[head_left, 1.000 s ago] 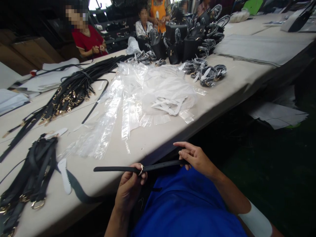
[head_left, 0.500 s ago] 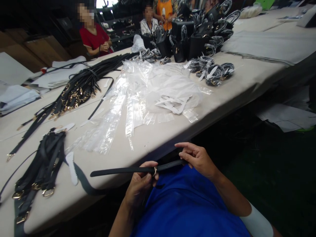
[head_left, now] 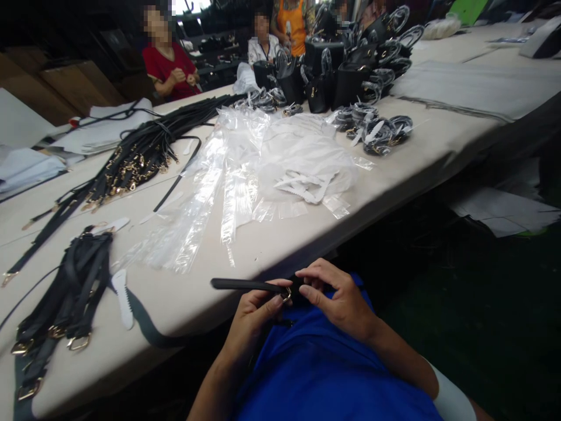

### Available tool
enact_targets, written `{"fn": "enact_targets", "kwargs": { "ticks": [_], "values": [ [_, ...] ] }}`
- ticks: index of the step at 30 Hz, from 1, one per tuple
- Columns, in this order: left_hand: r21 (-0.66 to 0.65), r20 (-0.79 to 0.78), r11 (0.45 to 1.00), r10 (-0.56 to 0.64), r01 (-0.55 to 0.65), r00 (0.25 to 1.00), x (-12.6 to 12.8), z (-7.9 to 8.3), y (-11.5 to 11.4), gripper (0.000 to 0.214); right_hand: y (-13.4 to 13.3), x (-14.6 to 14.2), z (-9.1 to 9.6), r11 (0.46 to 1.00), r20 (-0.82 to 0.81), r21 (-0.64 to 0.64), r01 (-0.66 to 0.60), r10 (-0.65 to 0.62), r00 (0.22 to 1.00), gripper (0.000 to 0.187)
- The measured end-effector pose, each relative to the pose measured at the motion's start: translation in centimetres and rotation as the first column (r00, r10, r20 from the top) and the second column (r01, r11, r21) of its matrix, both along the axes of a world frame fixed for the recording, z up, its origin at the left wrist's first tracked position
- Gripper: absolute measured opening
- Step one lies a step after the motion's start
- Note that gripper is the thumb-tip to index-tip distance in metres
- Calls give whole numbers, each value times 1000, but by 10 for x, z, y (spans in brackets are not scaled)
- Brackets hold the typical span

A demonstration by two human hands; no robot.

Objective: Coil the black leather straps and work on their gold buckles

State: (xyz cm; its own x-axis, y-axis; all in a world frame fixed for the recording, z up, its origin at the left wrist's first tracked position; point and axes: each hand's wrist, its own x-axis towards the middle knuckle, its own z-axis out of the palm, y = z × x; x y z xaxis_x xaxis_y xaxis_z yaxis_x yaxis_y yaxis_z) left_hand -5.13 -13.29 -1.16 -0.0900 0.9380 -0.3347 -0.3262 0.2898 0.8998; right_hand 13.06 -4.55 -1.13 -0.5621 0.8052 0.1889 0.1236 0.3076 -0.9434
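In front of my lap, my left hand point(head_left: 256, 310) pinches a black strap point(head_left: 245, 285) right at its gold buckle point(head_left: 286, 294). The strap's rounded end sticks out to the left over the table edge. Close to the buckle on the right, my right hand point(head_left: 333, 292) has its thumb and forefinger bent around the dark strap; the part between them is hard to make out. A pile of black buckled straps point(head_left: 85, 275) lies at the left of the table, beside a white notched strip point(head_left: 123, 298).
Clear plastic bags point(head_left: 245, 175) are spread mid-table, with white notched pieces point(head_left: 307, 186) on them. Behind stand black handbags point(head_left: 318, 88) and wrapped coiled straps point(head_left: 379, 134). Long black straps point(head_left: 131, 155) with gold clips lie farther left. A person in red point(head_left: 173, 67) and others are across the table.
The strap's free left end has become shorter as the strap slid through the buckle. My right hand has moved left, close to the buckle and my left hand.
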Motion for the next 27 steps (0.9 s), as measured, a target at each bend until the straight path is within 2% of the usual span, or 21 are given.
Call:
{"fn": "enact_targets", "kwargs": {
  "ticks": [3, 6, 7, 8, 10, 12, 14, 18, 21, 24, 27],
  "values": [
    [-14, -131, 995, -95, 94, 987, 8, 3, 7, 31, -10, -4, 15, 998, 52, 41, -51, 48, 997, 31],
    [9, -267, 989, -139, 147, 954, 17, 2, 11, 30, -13, -6, 13, 993, 116, 106, 46, -58, 992, 19],
    [14, -307, 990, -130, 142, 943, 20, 1, 12, 30, -12, -6, 9, 992, 125, 93, 81, -92, 988, 21],
    [12, -335, 991, -122, 133, 934, 22, 0, 13, 29, -11, -5, 5, 993, 125, 39, 110, -114, 986, 25],
    [-2, -329, 994, -108, 114, 938, 25, -4, 13, 29, -9, -3, -5, 973, 87, -177, 148, -134, 987, 31],
    [-33, -263, 994, -106, 100, 959, 26, -7, 11, 31, -7, 0, -15, 893, 8, -427, 142, -153, 988, 36],
    [-78, -203, 993, -107, 93, 973, 26, -10, 10, 34, -6, 2, -21, 795, -78, -598, 102, -185, 980, 40],
    [-117, -130, 989, -107, 92, 986, 28, -14, 9, 39, -7, 4, -26, 627, -175, -779, 25, -255, 951, 38],
    [-90, -92, 992, -95, 87, 991, 29, -16, 10, 41, -6, 4, -26, 557, -201, -831, -13, -278, 939, 37],
    [-89, -98, 992, -94, 85, 991, 29, -16, 11, 42, -5, 3, -26, 564, -212, -826, -23, -271, 939, 36],
    [-101, -104, 992, -92, 82, 990, 29, -15, 13, 42, -5, 2, -27, 649, -212, -761, -8, -237, 948, 36]
  ]
}}
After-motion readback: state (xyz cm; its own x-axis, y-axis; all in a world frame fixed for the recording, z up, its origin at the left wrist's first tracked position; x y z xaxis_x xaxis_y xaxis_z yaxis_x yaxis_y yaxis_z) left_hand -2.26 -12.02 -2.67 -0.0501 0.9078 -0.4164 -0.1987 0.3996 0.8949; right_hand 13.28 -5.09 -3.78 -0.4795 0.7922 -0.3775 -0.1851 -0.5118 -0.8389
